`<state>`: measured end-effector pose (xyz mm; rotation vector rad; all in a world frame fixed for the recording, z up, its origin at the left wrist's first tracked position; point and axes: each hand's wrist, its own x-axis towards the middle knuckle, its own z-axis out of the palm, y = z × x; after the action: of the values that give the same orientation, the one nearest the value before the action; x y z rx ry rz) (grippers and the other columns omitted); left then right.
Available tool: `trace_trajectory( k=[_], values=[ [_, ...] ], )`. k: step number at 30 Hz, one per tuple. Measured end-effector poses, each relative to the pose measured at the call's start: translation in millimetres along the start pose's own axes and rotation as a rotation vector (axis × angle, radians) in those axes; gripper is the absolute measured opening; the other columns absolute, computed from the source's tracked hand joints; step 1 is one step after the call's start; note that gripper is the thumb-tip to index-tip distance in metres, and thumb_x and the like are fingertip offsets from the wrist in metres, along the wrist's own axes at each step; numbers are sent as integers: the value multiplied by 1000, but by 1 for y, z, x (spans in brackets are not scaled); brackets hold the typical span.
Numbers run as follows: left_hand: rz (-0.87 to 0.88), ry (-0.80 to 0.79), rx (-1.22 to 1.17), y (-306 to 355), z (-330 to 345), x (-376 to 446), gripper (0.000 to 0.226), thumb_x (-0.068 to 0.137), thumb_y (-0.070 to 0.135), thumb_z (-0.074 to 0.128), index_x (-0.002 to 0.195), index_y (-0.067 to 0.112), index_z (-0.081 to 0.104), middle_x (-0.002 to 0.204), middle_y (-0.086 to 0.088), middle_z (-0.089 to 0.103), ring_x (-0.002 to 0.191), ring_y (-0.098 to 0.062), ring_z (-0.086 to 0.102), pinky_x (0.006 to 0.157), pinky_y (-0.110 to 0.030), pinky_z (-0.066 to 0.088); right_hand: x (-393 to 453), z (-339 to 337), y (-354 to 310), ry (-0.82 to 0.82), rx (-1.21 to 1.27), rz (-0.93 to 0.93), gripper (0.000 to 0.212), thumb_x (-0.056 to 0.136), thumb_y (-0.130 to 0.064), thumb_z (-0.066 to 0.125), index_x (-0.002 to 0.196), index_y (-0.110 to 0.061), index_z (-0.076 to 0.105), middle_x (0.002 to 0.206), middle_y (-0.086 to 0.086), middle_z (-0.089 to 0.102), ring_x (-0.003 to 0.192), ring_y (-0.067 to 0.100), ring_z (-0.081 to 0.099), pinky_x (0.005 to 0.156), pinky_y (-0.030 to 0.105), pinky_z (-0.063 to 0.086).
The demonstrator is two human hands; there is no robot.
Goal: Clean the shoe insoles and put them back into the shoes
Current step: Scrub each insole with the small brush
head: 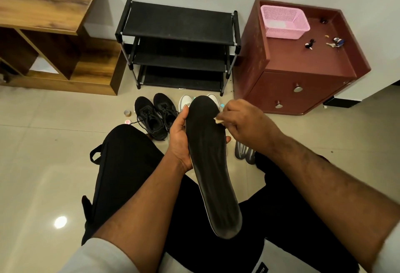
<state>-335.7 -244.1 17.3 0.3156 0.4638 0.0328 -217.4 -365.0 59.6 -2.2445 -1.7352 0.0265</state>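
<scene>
I'm wiping the black insole (211, 164), which I hold up over my lap, its toe end pointing to twelve o'clock and its heel end down toward five. My left hand (179, 136) grips it along the nine o'clock edge, thumb lying up the side and fingers curled behind, fingertips just showing past the far edge. My right hand (249, 123) pinches a small pale wipe (218, 120) against the insole's three o'clock edge near the forefoot. To do this well, I judge I should keep the left grip firm so the insole doesn't flex, and stroke the wipe lengthwise from toe to heel, covering the greyish patch near the heel as well. The black shoes (157, 115) wait on the floor at eleven o'clock from my hands, beside white shoes (186, 101) mostly hidden behind the insole; a grey pair (244, 152) lies at four o'clock from my right hand. A white label on my trousers at the bottom edge is too blurred to read; I see no other legible writing.
</scene>
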Motion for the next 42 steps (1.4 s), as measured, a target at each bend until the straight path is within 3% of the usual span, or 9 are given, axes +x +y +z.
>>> trace_trajectory(
  k=[4,7,12,20,24,27,33,35,42],
  values=[
    [-3,43,31,-1,-1,0,67,91,60,45,127,6,62,118,-19,66,98,-34,67,87,-53,53,-7,2,3,-102,34,-3,16,81,-4,70,96,-7,73,84,8,63,79,15,54,76,29,43],
    [-12,40,0,-1,-2,1,65,92,60,45,116,5,71,118,-20,67,99,-35,66,86,-55,53,-4,-5,7,-100,118,36,17,86,-7,64,102,-9,72,89,5,62,84,8,48,76,27,42],
    [-16,17,-12,-1,-4,3,64,91,60,45,105,7,77,117,-18,68,102,-34,65,92,-56,49,-2,-1,6,-88,69,46,26,87,-6,63,112,-6,68,91,9,61,85,15,52,77,29,44],
    [-13,53,-13,-2,-1,3,62,91,59,46,107,6,74,113,-18,69,96,-34,67,88,-57,50,-11,-3,4,-83,-20,-58,23,77,1,74,99,-2,73,82,12,63,74,25,61,71,27,39],
    [-7,42,1,-1,-1,4,65,94,59,41,96,7,79,110,-18,71,93,-34,70,85,-57,52,-12,-1,7,-59,-47,-68,30,78,2,72,108,-2,70,84,12,62,74,24,58,70,26,39],
    [-10,53,8,-1,-1,3,63,93,59,44,93,7,80,108,-18,71,92,-34,69,86,-58,51,-15,-3,9,-79,-74,-101,25,75,0,75,100,-5,74,84,11,62,74,24,58,67,25,38],
    [-4,37,-3,1,-2,4,68,90,60,47,119,3,69,126,-23,62,113,-37,59,102,-60,41,-8,-13,11,144,-23,-71,23,89,-12,52,98,-10,72,89,5,67,83,20,58,70,31,43],
    [-8,43,0,0,-2,4,66,91,60,45,114,5,73,124,-21,65,113,-37,60,102,-59,41,-2,-10,6,172,-14,-90,22,89,-12,52,98,-11,71,94,3,71,89,18,60,77,29,40],
    [1,77,30,1,0,1,62,93,58,43,92,9,80,109,-18,72,94,-34,70,88,-56,52,-6,-3,3,-39,-6,-141,22,87,-11,49,90,-11,71,87,4,71,84,23,65,74,33,45]
  ],
)
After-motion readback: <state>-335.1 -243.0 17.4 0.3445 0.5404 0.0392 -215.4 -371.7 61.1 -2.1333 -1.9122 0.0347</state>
